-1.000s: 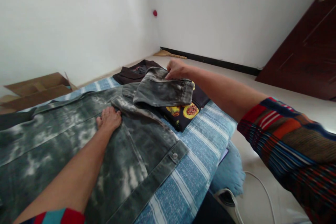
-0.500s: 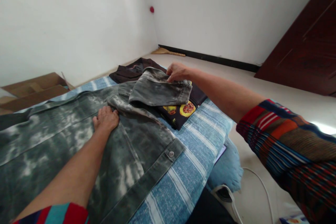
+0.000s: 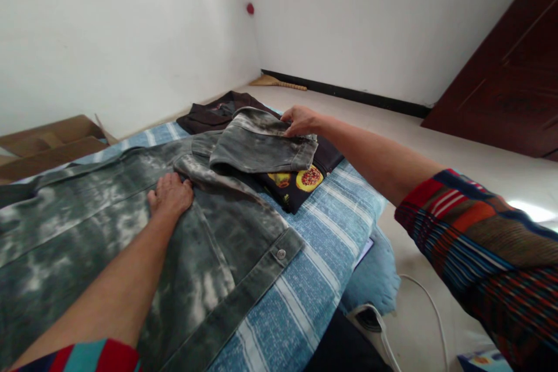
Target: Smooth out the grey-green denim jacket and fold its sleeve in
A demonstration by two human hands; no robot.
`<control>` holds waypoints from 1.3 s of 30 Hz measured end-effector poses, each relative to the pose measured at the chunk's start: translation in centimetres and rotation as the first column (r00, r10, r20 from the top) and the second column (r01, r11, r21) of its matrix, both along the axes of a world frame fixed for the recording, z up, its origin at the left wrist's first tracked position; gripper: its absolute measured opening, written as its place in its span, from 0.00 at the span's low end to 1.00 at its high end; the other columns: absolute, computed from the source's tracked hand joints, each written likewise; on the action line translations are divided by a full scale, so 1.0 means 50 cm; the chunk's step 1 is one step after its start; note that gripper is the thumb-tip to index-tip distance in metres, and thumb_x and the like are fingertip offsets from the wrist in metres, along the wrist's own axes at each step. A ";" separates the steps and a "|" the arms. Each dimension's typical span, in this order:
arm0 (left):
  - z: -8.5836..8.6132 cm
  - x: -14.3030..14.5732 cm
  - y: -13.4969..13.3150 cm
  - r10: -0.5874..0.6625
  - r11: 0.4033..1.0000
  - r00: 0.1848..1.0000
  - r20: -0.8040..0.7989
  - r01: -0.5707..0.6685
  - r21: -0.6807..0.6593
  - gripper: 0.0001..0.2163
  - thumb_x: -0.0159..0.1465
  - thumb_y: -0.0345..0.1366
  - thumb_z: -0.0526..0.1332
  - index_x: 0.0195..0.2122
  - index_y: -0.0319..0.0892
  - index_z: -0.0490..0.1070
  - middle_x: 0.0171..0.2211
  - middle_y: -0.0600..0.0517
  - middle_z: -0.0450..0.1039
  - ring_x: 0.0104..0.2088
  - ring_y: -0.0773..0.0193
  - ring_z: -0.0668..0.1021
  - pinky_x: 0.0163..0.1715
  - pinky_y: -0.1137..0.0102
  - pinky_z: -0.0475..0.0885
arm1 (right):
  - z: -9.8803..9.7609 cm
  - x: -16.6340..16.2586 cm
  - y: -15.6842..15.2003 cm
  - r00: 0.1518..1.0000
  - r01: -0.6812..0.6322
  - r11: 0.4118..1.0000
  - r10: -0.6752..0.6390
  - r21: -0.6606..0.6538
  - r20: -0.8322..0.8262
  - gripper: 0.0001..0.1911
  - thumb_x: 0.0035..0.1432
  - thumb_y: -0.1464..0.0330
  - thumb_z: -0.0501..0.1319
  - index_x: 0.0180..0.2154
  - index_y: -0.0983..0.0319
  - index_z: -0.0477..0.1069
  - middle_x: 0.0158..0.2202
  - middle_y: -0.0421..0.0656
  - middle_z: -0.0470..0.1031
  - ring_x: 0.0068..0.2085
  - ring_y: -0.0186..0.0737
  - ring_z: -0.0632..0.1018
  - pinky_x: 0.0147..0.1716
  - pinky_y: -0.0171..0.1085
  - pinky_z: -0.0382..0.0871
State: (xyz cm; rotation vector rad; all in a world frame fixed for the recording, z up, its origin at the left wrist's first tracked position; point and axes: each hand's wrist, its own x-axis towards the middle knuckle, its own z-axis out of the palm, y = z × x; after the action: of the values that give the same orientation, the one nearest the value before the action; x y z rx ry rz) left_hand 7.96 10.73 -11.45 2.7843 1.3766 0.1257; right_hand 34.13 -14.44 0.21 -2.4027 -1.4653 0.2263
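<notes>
A grey-green washed denim jacket [image 3: 108, 232] lies spread across a blue striped bed cover [image 3: 322, 232]. My left hand [image 3: 169, 193] presses flat on the jacket near the shoulder, fingers together. One sleeve [image 3: 261, 148] is folded over toward the jacket body, and my right hand [image 3: 300, 121] grips its cuff end. Under the sleeve lies a black garment with a fruit print [image 3: 296, 183].
A dark brown garment [image 3: 213, 116] lies at the far end of the bed. Flattened cardboard [image 3: 47, 142] rests by the left wall. A dark wooden door [image 3: 505, 81] stands at right. A white cable [image 3: 429, 308] and a white device [image 3: 370, 317] lie on the floor beside the bed.
My right hand has lowered the sleeve's cuff end slightly onto the clothes beneath. The left hand stays pressed on the jacket.
</notes>
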 end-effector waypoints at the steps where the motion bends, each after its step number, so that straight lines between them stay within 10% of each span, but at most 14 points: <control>1: -0.001 0.000 0.000 0.006 1.000 1.000 0.003 -0.006 0.001 0.22 0.69 0.41 0.39 0.56 0.31 0.57 0.62 0.36 0.55 0.61 0.48 0.58 0.56 0.50 0.55 | -0.003 0.002 -0.001 1.000 0.007 1.000 -0.007 -0.001 0.008 0.19 0.47 0.69 0.62 0.44 0.64 0.76 0.31 0.38 0.74 0.31 0.31 0.68 0.29 0.30 0.57; 39: -0.012 0.006 0.013 0.018 0.998 1.000 0.012 -0.019 0.054 0.23 0.68 0.40 0.40 0.55 0.32 0.61 0.61 0.35 0.59 0.62 0.47 0.60 0.56 0.49 0.58 | -0.048 0.029 -0.018 0.997 0.075 0.997 -0.075 0.002 0.026 0.16 0.46 0.71 0.64 0.40 0.63 0.77 0.31 0.37 0.75 0.32 0.33 0.70 0.29 0.30 0.58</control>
State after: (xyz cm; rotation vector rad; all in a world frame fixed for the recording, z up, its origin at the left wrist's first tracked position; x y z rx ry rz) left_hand 8.28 11.40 -12.06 2.8107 1.4175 0.1814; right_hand 35.56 -15.35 -2.17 -2.4633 -1.3824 0.1766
